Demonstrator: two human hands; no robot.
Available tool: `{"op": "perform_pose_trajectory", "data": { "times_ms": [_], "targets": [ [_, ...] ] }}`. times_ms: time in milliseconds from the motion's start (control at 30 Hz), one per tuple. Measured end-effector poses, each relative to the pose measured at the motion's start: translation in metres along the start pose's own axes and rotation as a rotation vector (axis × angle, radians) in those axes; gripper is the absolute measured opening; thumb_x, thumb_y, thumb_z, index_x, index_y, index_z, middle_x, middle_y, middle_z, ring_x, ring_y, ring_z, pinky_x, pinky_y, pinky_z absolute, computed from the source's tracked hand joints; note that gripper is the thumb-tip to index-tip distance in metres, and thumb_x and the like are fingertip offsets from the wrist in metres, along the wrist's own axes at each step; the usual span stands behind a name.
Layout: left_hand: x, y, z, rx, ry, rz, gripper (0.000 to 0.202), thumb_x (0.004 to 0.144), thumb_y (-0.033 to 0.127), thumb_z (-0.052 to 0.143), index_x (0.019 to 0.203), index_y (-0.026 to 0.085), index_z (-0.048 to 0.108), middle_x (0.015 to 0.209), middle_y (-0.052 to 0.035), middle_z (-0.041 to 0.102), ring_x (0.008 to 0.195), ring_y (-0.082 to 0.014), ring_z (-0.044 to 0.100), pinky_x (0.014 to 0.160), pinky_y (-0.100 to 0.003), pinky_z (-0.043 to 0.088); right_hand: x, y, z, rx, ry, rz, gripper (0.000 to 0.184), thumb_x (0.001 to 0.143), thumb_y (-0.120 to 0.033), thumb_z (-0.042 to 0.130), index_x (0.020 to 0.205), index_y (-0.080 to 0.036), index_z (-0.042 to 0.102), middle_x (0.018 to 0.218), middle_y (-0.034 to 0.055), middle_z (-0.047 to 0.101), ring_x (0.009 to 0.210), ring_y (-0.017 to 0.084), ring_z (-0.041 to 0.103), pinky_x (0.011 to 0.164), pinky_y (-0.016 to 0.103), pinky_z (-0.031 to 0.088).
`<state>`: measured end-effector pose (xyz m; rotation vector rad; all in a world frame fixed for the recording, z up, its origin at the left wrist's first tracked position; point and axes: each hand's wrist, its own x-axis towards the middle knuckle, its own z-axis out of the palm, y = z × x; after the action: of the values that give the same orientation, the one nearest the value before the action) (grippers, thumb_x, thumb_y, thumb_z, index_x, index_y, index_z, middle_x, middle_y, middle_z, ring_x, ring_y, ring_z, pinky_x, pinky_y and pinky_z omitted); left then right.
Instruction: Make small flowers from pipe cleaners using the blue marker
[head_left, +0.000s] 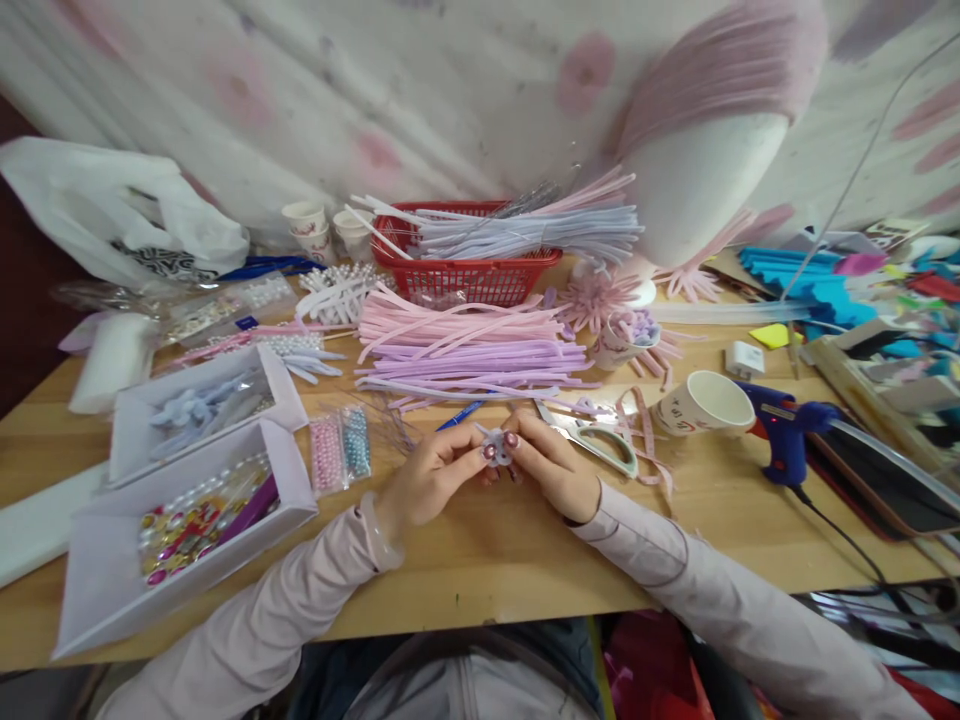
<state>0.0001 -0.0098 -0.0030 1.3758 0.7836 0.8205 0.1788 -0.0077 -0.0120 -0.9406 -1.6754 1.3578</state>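
Note:
A small pale lilac flower-shaped piece point(496, 441) is pinched between both hands above the near half of the wooden table. My left hand point(435, 472) grips it from the left with thumb and fingertips. From the right, my right hand point(553, 466) holds it the same way, the thumb pressed on its face. Fingers cover part of the piece, so its underside is hidden. Just beyond the hands lie a blue pen point(460, 414) and white-handled scissors point(611, 447). Pink and purple pipe cleaners point(472, 358) lie in bundles behind them.
Two white boxes point(79, 590) of beads and trims stand left, beside bead packets point(327, 452). A red basket point(469, 280) with pipe cleaners is at the back. To the right are a paper cup point(705, 405), a blue glue gun point(785, 430) with its cable, and a phone point(892, 480).

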Motion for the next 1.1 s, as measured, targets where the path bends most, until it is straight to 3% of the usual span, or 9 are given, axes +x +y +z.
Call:
{"op": "perform_pose_trajectory", "data": {
  "times_ms": [200,467,567,667,800,933,1100],
  "targets": [
    [-0.001,-0.005,0.001,0.052,-0.014,-0.042,0.020,0.085,0.034,0.055,0.083,0.014,0.057,0.077,-0.0018,0.059,0.073,-0.0134,0.055,0.071,-0.026,0.045,0.002,-0.001,-0.002,-0.142,-0.016,-0.053,0.036,0.093,-0.046,0.043,0.072,-0.018,0.050,0.058,-0.0022,0.048,0.052,0.010,0.044,0.051,0.024,0.036],
    [-0.004,-0.002,-0.002,0.469,0.041,0.089,0.009,0.083,0.021,0.053,0.076,0.016,0.055,0.072,0.0003,0.056,0.068,-0.0127,0.052,0.066,-0.025,0.041,0.002,0.002,0.000,-0.122,-0.076,0.019,0.034,0.090,-0.047,0.049,0.073,-0.017,0.051,0.056,-0.0034,0.048,0.047,0.008,0.040,0.045,0.021,0.032],
    [-0.003,0.001,-0.008,0.518,0.088,0.145,0.005,0.079,0.016,0.056,0.075,0.017,0.055,0.074,-0.0004,0.060,0.073,-0.0138,0.055,0.071,-0.026,0.042,0.002,0.002,0.002,-0.082,-0.096,0.039,0.034,0.089,-0.047,0.050,0.074,-0.017,0.052,0.057,-0.0033,0.049,0.047,0.007,0.040,0.045,0.021,0.031],
    [-0.003,0.001,-0.010,0.362,0.096,0.116,0.006,0.079,0.019,0.060,0.077,0.016,0.055,0.081,-0.0025,0.063,0.080,-0.0152,0.059,0.077,-0.028,0.045,0.003,0.001,0.004,0.027,-0.059,0.049,0.037,0.089,-0.050,0.049,0.071,-0.018,0.050,0.053,-0.0044,0.047,0.045,0.008,0.041,0.047,0.022,0.034],
    [0.000,-0.004,-0.007,0.005,0.112,0.015,0.022,0.077,0.023,0.066,0.096,0.017,0.057,0.091,-0.0038,0.066,0.081,-0.0157,0.063,0.076,-0.029,0.049,0.005,0.002,0.003,0.068,-0.018,0.073,0.038,0.085,-0.053,0.054,0.069,-0.019,0.049,0.049,-0.0051,0.047,0.043,0.008,0.041,0.047,0.023,0.035],
    [0.005,-0.008,-0.005,-0.207,0.166,-0.044,0.026,0.072,0.018,0.071,0.096,0.014,0.065,0.095,-0.0068,0.070,0.089,-0.0188,0.065,0.084,-0.031,0.048,0.008,0.006,0.001,0.102,0.087,0.087,0.040,0.085,-0.052,0.056,0.065,-0.018,0.049,0.048,-0.0057,0.045,0.042,0.007,0.039,0.046,0.022,0.034],
    [0.006,-0.010,-0.009,-0.706,0.156,-0.105,0.045,0.066,0.000,0.063,0.107,0.017,0.062,0.105,-0.0065,0.071,0.109,-0.0216,0.061,0.102,-0.037,0.038,0.011,0.009,0.001,0.218,0.231,0.096,0.032,0.083,-0.047,0.060,0.072,-0.018,0.051,0.050,-0.0077,0.044,0.040,0.006,0.038,0.046,0.022,0.034]
  ]
}}
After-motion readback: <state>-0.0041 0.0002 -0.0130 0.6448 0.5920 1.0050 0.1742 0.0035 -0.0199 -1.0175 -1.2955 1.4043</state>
